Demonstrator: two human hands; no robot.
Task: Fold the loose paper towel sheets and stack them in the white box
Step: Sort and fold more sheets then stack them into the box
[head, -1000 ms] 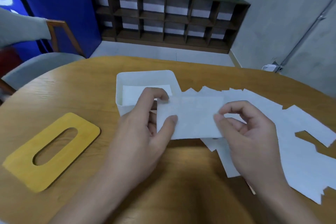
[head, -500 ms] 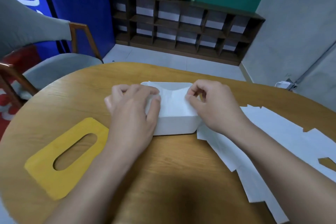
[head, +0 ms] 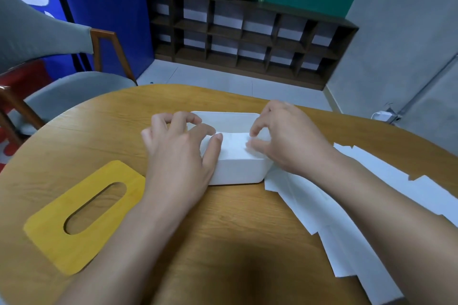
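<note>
White box [head: 235, 171]: centre of frame, on wooden worktop [head: 223, 242]. Folded paper towel [head: 234, 145]: lying in the box's open top. Left hand [head: 178, 153]: fingers curled, thumb touching the towel's left edge. Right hand [head: 285, 136]: fingertips pinching the towel's right end. Loose sheets [head: 359, 218]: lower right. Yellow slotted lid [head: 81, 215]: lower left.

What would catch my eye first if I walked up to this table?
Probably the two hands, the left hand and right hand, meeting over a white box at the table's middle, fingers on a folded paper towel at its top. Next, the loose white sheets spread to the right, and the yellow slotted lid lying flat at left.
</note>
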